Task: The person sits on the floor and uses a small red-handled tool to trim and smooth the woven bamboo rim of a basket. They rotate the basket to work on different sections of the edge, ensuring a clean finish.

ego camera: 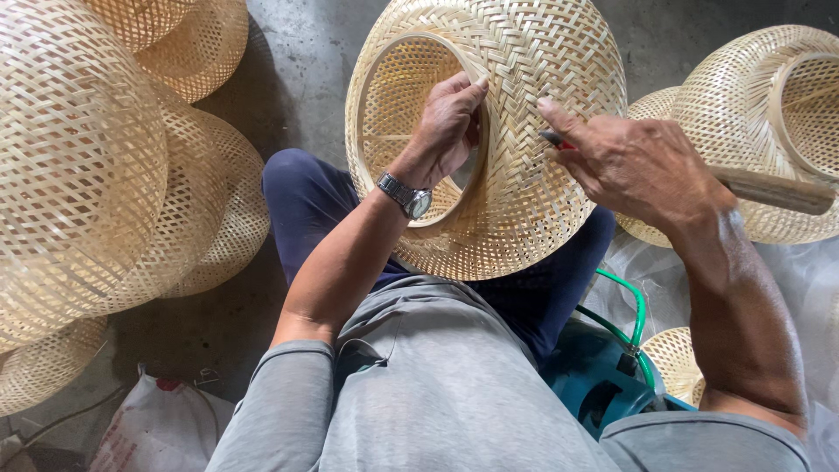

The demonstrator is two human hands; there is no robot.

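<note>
Item: round pale woven bamboo basket shade (524, 175), resting on the seated person's lap, open ring facing left. Left hand (447, 127) curled over the ring's rim, gripping it; steel wristwatch (407, 197) on the wrist. Right hand (634, 166) closed around a wooden-handled tool (769, 190), its tip against the weave. Similar woven shades (96, 175) stacked on both sides.

Basket-weaving workshop, stacked woven bamboo shades (79, 166), bare concrete floor (297, 61)
</note>
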